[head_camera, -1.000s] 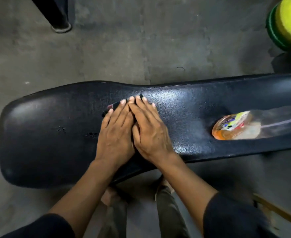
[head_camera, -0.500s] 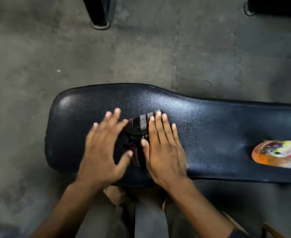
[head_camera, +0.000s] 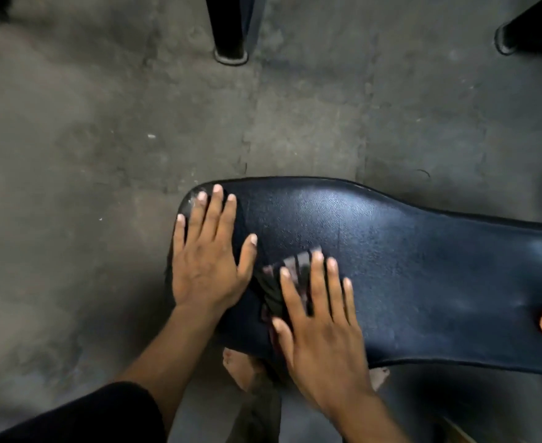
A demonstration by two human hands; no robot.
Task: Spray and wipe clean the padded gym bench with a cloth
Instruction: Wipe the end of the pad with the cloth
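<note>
Both hands [head_camera: 207, 257] [head_camera: 319, 318] flat on bench [head_camera: 407, 266]; right covers cloth [head_camera: 271, 282].

A worn, mottled grey concrete floor [head_camera: 103, 155] fills the scene. A black metal leg [head_camera: 231, 33] stands on it; right of that leg, another dark foot [head_camera: 519, 39].

Dark striped cloth [head_camera: 274, 284] flat on glossy black padded bench [head_camera: 407, 260]

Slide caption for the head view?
Right hand presses cloth on black bench; left hand flat beside it.
</note>
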